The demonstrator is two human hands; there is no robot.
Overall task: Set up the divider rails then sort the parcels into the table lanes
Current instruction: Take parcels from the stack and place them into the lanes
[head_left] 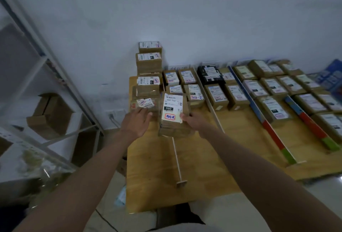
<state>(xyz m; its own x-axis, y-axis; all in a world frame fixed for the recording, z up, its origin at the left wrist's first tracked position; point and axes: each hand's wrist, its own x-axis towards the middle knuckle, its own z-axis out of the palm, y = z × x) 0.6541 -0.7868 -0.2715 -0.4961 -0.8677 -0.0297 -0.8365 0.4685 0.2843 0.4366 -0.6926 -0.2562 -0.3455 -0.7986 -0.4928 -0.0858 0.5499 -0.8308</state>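
Both hands (161,122) seemingly grip a labelled parcel (174,115) above the table (203,157).

The worktop (203,157) is seen as pale matt wood. The parcels (174,118) are made of brown cardboard with glossy white paper labels. The shelving frame (55,68) appears as white-painted metal.

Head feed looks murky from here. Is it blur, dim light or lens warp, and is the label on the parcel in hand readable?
Head view: dim, flat light with no hard shadows or glare. Wide-angle warp bends the shelf frame at the left edge. Both hands and the far parcels are soft with blur. On the held parcel, between left hand and right hand, "060" reads; the fine print does not.
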